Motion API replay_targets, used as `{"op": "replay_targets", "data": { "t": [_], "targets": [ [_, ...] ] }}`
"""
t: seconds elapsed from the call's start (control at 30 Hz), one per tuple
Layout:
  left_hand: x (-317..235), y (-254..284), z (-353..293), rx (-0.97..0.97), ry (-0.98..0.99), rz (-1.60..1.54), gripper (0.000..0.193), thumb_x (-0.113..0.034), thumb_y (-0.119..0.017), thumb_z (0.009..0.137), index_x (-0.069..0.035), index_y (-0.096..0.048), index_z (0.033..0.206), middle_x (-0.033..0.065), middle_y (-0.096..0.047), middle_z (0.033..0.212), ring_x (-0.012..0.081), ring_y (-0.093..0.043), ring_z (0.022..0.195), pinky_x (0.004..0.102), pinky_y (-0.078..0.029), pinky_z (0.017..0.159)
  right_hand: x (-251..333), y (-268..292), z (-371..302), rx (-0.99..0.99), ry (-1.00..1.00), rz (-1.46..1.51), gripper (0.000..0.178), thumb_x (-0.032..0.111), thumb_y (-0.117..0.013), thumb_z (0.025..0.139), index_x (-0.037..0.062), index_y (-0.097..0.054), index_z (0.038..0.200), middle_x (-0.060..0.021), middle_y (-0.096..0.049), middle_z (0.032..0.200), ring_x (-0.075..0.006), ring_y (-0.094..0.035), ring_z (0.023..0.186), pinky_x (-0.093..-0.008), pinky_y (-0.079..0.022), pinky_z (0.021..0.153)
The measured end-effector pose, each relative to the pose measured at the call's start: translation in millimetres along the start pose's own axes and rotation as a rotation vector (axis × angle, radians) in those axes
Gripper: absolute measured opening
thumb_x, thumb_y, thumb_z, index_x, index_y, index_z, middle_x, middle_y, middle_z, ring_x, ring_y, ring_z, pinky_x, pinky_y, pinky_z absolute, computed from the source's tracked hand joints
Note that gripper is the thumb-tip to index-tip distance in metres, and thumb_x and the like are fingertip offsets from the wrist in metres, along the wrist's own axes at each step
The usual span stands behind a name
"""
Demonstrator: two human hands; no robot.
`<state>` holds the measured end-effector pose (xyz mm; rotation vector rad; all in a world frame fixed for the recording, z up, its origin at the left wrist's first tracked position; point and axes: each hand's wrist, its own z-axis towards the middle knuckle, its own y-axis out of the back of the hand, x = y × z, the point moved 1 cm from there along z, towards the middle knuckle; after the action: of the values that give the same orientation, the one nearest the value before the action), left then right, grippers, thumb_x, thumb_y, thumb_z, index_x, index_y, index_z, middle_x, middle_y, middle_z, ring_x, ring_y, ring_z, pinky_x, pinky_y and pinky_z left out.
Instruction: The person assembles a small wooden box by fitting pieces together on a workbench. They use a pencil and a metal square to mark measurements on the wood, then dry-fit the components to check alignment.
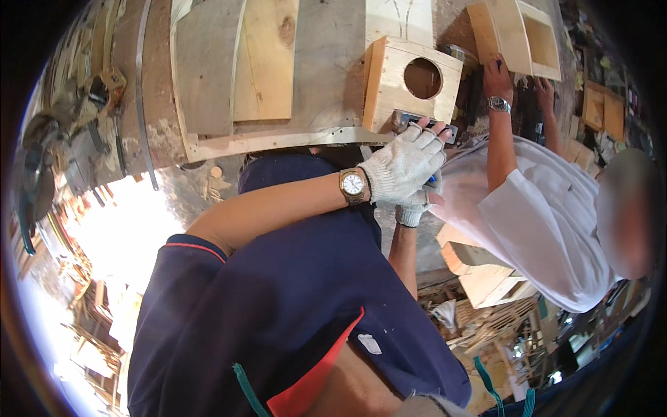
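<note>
Flat boards (264, 62): loose on your table (161, 104), unassembled. Wooden box (394, 76): on the table, walls standing, round hole cut; fastening, can't tell. Your left hand (406, 163): gloved, fingers laid over a metal tool (406, 118) at the box's near edge. Your right hand (415, 208): below, partly hidden, grip can't be told. Open box (513, 35): beside a co-worker's hand (497, 80).

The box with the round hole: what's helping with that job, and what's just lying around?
Seem part of the job:
wooden box
metal tool
left hand, over the tool
right hand

Apparently just lying about:
flat boards
long metal strip
wood scraps
</note>
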<state>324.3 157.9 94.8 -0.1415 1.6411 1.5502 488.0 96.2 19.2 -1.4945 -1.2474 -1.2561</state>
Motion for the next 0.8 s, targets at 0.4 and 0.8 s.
{"op": "replay_targets", "data": {
  "t": [0.4, 0.8],
  "targets": [
    [-1, -1, -3, 0.003, -0.08, 0.011, 0.101, -0.08, -0.06, 0.089, 0.006, -0.064, 0.141, 0.023, -0.049, 0.165, 0.0376, -0.035, 0.161, 0.0549, -0.018, 0.134, -8, -8, 0, -0.073, 0.055, 0.058, 0.044, 0.031, -0.057, 0.112, -0.0046, -0.065, 0.136, -0.0137, -0.073, 0.132, -0.0213, -0.069, 0.115, -0.0378, -0.056, 0.101],
    [2, 8, -2, -0.042, -0.021, -0.033, 0.096, -0.081, -0.054, 0.094, 0.004, -0.065, 0.139, 0.0252, -0.05, 0.163, 0.0407, -0.038, 0.158, 0.0551, -0.021, 0.133, -11, 25, 22, -0.163, 0.171, -0.357, 0.038, 0.031, -0.07, 0.108, -0.0033, -0.069, 0.124, -0.0104, -0.076, 0.12, -0.0179, -0.071, 0.106, -0.0336, -0.057, 0.094]
  ]
}}
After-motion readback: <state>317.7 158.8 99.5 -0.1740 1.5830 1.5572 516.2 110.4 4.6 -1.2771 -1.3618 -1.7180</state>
